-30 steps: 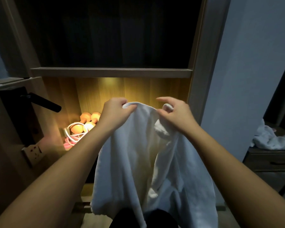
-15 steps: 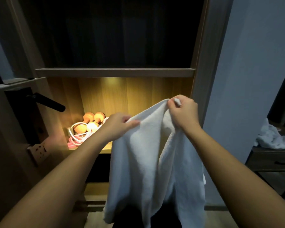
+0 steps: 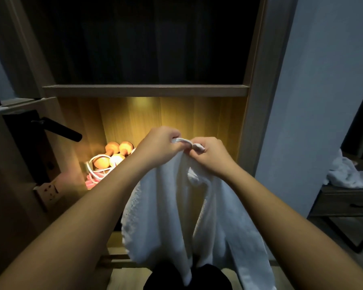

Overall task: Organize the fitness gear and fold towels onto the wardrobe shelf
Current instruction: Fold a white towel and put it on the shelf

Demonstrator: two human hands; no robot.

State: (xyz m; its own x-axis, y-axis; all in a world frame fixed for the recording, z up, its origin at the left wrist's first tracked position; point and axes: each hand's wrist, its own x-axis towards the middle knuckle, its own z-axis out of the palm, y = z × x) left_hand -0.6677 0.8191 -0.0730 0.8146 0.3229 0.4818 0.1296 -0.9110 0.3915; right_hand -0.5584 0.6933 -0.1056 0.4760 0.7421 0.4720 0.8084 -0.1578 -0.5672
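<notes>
A white towel (image 3: 172,208) hangs down in front of the lit wardrobe shelf (image 3: 199,122). My left hand (image 3: 157,143) grips its top edge, and my right hand (image 3: 212,153) pinches the top edge right beside it, so the two hands almost touch. The towel falls in long folds to below my forearms. On the shelf's left side lie small dumbbells (image 3: 113,153) and a coiled white rope (image 3: 96,166) over something pink; my left arm hides part of them.
An upper shelf board (image 3: 145,90) spans the wardrobe, with a dark compartment above. A door with a black handle (image 3: 59,127) stands at the left. At the right a dark side table (image 3: 344,199) bears another crumpled white towel (image 3: 348,174).
My hands have come together at the towel's top edge; half a second ago the left hand was lower and apart from the right. The towel now hangs doubled.
</notes>
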